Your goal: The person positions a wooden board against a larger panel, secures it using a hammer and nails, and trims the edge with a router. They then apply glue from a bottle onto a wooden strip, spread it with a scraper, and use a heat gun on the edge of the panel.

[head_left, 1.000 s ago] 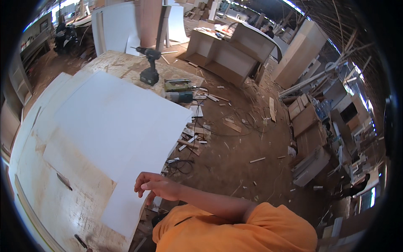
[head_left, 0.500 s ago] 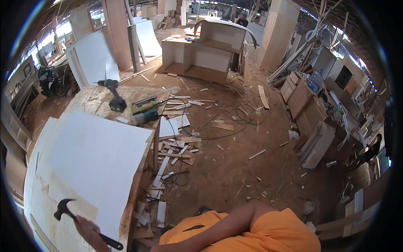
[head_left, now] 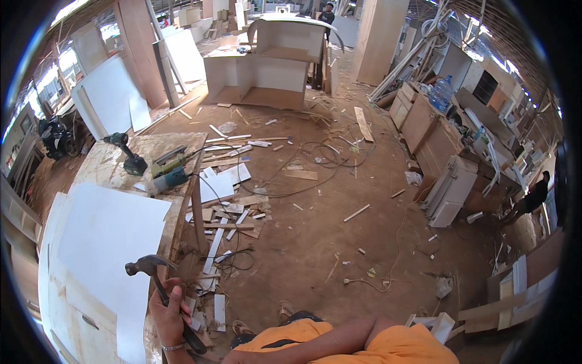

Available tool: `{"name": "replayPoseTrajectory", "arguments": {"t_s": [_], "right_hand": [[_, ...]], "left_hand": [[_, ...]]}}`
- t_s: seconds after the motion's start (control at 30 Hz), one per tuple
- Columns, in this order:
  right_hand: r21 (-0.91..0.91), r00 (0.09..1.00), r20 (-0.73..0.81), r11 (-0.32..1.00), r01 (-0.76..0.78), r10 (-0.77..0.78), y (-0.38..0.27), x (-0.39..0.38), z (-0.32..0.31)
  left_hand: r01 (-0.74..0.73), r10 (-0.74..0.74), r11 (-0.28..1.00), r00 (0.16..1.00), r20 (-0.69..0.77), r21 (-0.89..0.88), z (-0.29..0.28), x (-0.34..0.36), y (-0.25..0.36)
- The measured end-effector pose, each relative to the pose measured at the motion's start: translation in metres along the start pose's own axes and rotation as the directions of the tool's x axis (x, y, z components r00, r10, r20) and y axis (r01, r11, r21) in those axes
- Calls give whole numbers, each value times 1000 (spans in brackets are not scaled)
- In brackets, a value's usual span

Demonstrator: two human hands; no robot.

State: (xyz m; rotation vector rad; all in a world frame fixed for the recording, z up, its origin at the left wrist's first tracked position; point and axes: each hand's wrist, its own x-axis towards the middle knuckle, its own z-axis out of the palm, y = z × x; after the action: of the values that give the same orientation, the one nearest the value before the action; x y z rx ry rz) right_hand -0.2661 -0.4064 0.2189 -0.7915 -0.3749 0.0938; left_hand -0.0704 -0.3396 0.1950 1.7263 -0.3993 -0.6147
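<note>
My left hand (head_left: pixel 168 314), a band at its wrist, is closed around the dark handle of a claw hammer (head_left: pixel 148 265). The hammer's head points up and to the left, in front of the near right edge of a white sheet (head_left: pixel 106 224) that lies on the workbench (head_left: pixel 176 142). Whether the hammer touches the sheet I cannot tell. My right forearm (head_left: pixel 315 340) crosses the lower edge toward the left, over orange clothing, and its hand is out of the picture.
A cordless drill (head_left: pixel 127 155) and a teal corded power tool (head_left: pixel 170 179) stand on the bench's far end. Wood offcuts (head_left: pixel 224 227) and cables litter the floor beside it. An open cabinet carcass (head_left: pixel 260 76) stands ahead. Boards (head_left: pixel 448 188) lean at right; a person (head_left: pixel 327 14) is far off.
The hammer and my left hand have moved right, from over the white sheet to its right edge, and more of the hand shows. The whole view has shifted, with the bench further left.
</note>
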Motion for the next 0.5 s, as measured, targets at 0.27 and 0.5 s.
{"name": "replayPoseTrajectory", "arguments": {"t_s": [0.27,0.5], "right_hand": [[-209,778,-544,949,238,-315,-35,-47,-32],[-579,15,-697,575,578,-717,-121,-134,-29]], "left_hand": [[-33,45,997,979,199,-64,11,-2,7],[-199,227,952,968,104,-231,-50,15,-8]]}}
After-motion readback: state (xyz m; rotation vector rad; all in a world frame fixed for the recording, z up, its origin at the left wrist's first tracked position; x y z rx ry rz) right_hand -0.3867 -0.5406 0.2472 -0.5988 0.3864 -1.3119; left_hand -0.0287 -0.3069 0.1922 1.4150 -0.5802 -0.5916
